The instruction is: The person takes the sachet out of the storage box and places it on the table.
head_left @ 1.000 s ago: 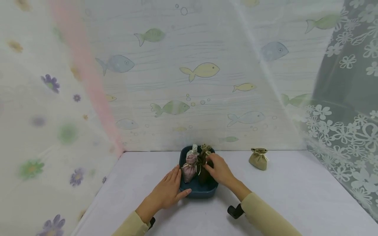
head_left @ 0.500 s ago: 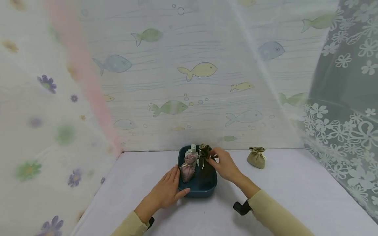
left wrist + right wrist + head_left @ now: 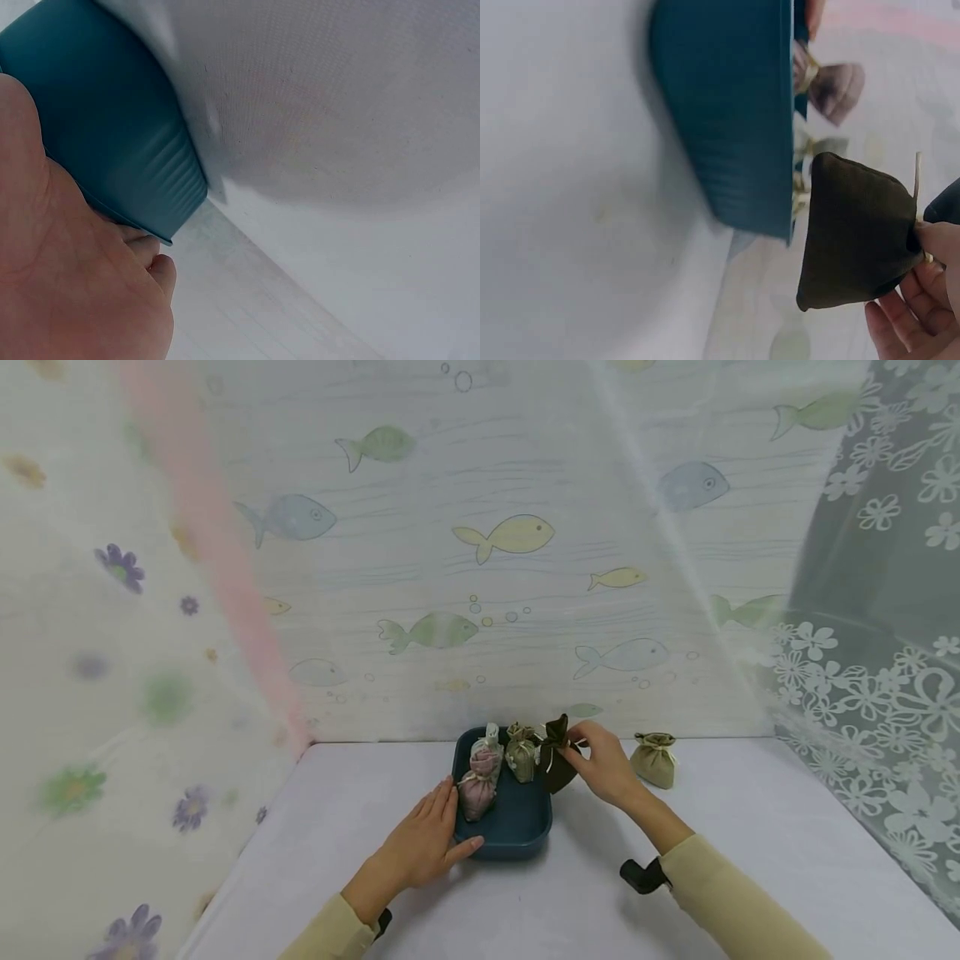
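The dark brown pouch [image 3: 557,758] is pinched at its tied neck by the right hand [image 3: 609,768], just right of the blue tray [image 3: 507,841], whose left wall, partly hidden, is pressed by the flat left hand [image 3: 425,847].

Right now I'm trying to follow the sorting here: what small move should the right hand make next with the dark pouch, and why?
Probably carry the dark brown pouch rightward and set it on the table near the olive pouch. The right hand pinches it by the neck, lifted just past the blue tray's right rim, while the left hand rests against the tray.
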`<state>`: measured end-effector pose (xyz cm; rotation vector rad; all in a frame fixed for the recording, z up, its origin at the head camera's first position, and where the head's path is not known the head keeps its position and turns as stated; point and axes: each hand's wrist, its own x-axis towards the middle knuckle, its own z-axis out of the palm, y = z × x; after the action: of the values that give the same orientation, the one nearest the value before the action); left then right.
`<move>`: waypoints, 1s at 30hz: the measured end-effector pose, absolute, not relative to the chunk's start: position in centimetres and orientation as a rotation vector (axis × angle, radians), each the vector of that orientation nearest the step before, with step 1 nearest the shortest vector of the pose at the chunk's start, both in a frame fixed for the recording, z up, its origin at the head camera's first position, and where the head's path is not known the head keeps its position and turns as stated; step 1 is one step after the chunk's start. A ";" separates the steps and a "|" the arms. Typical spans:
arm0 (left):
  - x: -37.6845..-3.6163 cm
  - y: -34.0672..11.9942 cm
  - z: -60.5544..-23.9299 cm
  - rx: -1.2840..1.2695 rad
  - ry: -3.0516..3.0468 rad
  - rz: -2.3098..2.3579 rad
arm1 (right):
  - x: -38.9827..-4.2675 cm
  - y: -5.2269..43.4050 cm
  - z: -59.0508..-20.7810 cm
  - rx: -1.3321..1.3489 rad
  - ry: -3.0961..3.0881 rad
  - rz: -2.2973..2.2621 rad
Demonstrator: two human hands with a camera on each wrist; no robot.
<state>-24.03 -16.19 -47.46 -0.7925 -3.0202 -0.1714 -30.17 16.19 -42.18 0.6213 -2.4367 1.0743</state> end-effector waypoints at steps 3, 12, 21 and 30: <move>-24.1 -16.2 -47.5 -0.793 -3.018 -0.173 | -30.7 17.0 -42.6 0.580 -2.437 1.089; -24.1 -16.2 -47.6 -0.792 -3.024 -0.193 | -32.1 19.4 -44.1 0.439 -2.429 1.156; -24.1 -16.2 -47.4 -0.788 -3.033 -0.184 | -33.3 20.8 -45.8 0.288 -2.481 1.085; -24.0 -16.1 -47.3 -0.785 -3.035 -0.187 | -34.3 21.1 -47.3 0.206 -2.562 1.009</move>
<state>-24.03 -16.08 -47.26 -0.7852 -3.0349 -0.1867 -34.28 21.09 -47.32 0.2058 -2.5621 1.0088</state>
